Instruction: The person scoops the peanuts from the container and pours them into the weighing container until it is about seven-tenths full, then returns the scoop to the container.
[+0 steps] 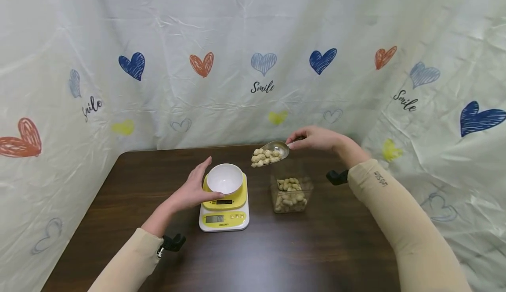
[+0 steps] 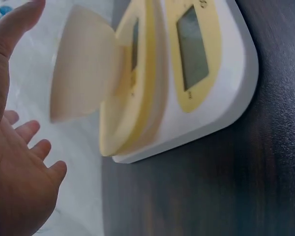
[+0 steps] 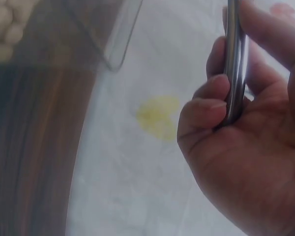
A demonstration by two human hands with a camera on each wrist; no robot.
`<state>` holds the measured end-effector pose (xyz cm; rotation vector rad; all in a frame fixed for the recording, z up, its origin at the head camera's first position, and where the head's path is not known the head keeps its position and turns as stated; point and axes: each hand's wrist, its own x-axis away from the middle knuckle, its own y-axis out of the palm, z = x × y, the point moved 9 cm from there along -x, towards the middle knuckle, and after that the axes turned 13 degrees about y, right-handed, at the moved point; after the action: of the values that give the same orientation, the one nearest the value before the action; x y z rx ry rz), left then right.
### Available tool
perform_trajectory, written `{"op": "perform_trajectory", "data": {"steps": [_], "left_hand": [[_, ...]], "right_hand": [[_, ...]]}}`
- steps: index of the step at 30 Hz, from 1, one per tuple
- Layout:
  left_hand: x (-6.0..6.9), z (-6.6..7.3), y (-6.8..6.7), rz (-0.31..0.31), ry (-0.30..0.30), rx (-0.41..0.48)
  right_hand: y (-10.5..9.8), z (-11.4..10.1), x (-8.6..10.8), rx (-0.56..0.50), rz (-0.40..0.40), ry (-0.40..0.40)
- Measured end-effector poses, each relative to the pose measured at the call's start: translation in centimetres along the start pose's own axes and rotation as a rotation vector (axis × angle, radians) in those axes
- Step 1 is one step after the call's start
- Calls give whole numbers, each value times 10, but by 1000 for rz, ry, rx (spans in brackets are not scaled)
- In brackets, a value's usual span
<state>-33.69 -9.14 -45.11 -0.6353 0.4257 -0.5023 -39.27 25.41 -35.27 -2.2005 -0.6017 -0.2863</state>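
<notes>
My right hand (image 1: 316, 139) grips the handle of a metal scoop (image 1: 282, 147), its fingers curled round it in the right wrist view. Unshelled peanuts (image 1: 265, 156) fill the scoop, which is held in the air between the bowl and a clear plastic container (image 1: 309, 190). More peanuts (image 1: 290, 197) lie in that container. On a yellow and white kitchen scale (image 1: 237, 221) stands a white bowl (image 1: 225, 178), and its inside looks bare. Around the bowl's left side my left hand (image 1: 194, 190) is spread; the left wrist view shows a gap between fingers and bowl. The scale's display reads 0.0.
Everything stands on a dark brown wooden table (image 1: 276, 252). A pale cloth (image 1: 237, 116) printed with hearts hangs behind the table and along both sides. Each wrist wears a black strap mount, such as the left one (image 1: 173, 242).
</notes>
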Motion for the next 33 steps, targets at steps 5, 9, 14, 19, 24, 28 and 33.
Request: {"op": "perform_trajectory", "data": {"steps": [5,9,14,19,24,28,33], "left_hand": [[-6,-12,8,-14,-17,21],[-10,-16,12,-21,-26,19],[-13,-20,14,-24,-49,5],[-14,-24,14,-31,-58,-13],[-13,-25,15,-33,-58,-14],[-12,-25,16,-25,-55,-5],[-9,-27,18,-23,-62,-4]], "right_hand": [[9,-11,-11,-7,10,-12],[18,-21,-19,-4,10,-17],[29,-34,-30,8,9,-21],[39,-43,-37,22,14,-22],[46,-50,-42,67,50,-7],[46,-58,-42,120,114,-7],[49,-70,-40,165,152,-46]]}}
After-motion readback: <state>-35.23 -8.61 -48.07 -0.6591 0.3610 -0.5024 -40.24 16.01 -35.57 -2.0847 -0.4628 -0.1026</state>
